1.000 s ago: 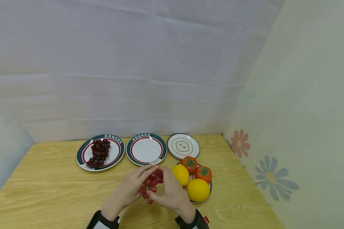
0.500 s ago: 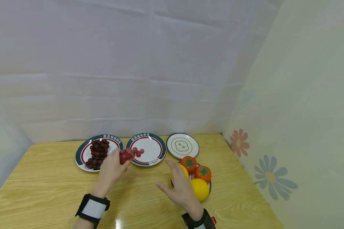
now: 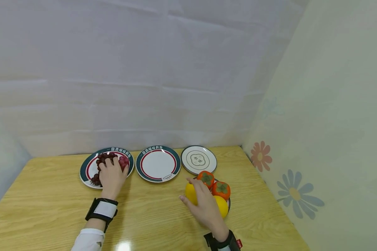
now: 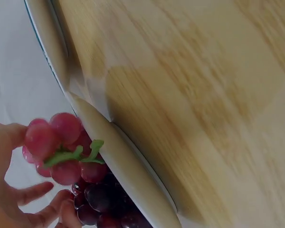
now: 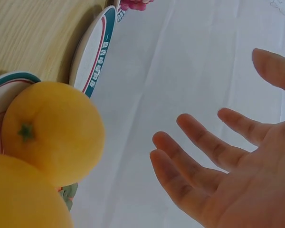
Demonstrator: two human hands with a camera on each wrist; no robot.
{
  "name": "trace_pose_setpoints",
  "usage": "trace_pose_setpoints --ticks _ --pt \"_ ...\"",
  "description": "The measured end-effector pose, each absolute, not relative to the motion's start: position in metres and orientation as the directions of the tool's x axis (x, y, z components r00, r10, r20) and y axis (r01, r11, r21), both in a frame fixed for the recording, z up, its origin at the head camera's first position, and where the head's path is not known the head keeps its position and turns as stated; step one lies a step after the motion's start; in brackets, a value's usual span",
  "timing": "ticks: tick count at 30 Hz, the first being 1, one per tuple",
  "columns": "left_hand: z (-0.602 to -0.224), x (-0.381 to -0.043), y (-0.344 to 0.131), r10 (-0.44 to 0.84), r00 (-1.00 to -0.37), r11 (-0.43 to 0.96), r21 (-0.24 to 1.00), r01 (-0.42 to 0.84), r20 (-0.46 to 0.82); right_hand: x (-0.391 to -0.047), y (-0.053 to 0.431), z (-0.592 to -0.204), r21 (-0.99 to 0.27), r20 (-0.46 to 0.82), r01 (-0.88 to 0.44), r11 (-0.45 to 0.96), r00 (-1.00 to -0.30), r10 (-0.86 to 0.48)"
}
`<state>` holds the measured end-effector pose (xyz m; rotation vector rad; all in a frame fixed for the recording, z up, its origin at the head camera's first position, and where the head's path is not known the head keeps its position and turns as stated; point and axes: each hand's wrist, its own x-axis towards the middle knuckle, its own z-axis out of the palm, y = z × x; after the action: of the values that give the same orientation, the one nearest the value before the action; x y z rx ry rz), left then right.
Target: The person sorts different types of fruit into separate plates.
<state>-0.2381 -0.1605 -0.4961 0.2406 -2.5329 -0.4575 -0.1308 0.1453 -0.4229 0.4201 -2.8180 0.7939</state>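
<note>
My left hand point(image 3: 110, 177) is over the left green-rimmed plate point(image 3: 84, 173), fingers spread across a bunch of dark grapes point(image 3: 102, 159). A smaller bunch of pink grapes point(image 3: 124, 162) lies beside the thumb, on the plate's right side. In the left wrist view, the thumb is right at the pink bunch, whose green stem shows, and the other fingertips sit by the dark grapes point(image 4: 99, 197), not curled round either bunch. Holding nothing, my right hand point(image 3: 207, 208) hovers with spread fingers beside an orange point(image 5: 52, 133) and partly hides the fruit behind it.
A matching green-rimmed plate point(image 3: 158, 165) is at the back middle, a smaller white plate point(image 3: 208, 161) right of it. Two persimmons point(image 3: 221, 190) and two oranges share a dish point(image 3: 229, 206) at the right. A white cloth wall point(image 3: 144, 104) stands behind the wooden table point(image 3: 157, 216).
Both hands were around the pink grapes in front. My left hand has carried them left onto the plate with the dark grapes and loosened its fingers; my right hand let go and drew right.
</note>
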Motion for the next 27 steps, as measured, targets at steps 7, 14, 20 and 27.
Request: trace_pose_setpoints --ticks 7,14,20,27 --pt "-0.496 -0.232 -0.159 -0.189 -0.839 0.944 0.329 -0.013 0.511 -0.135 0.153 -0.427 -0.436 0.324 -0.356 0.827 -0.919 -0.225" --pt "-0.49 -0.218 -0.158 -0.151 -0.867 0.927 0.373 0.043 0.475 -0.14 0.162 -0.43 -0.412 0.351 -0.356 0.839 -0.911 -0.214" --pt "-0.478 -0.202 -0.156 -0.043 -0.911 0.933 0.343 0.111 0.41 -0.145 0.167 -0.434 -0.369 0.265 -0.274 0.888 -0.947 -0.182" --pt "-0.469 -0.179 -0.147 0.026 -0.972 0.938 0.332 0.105 0.234 -0.154 0.167 -0.451 -0.249 0.221 -0.261 0.932 -0.953 -0.208"
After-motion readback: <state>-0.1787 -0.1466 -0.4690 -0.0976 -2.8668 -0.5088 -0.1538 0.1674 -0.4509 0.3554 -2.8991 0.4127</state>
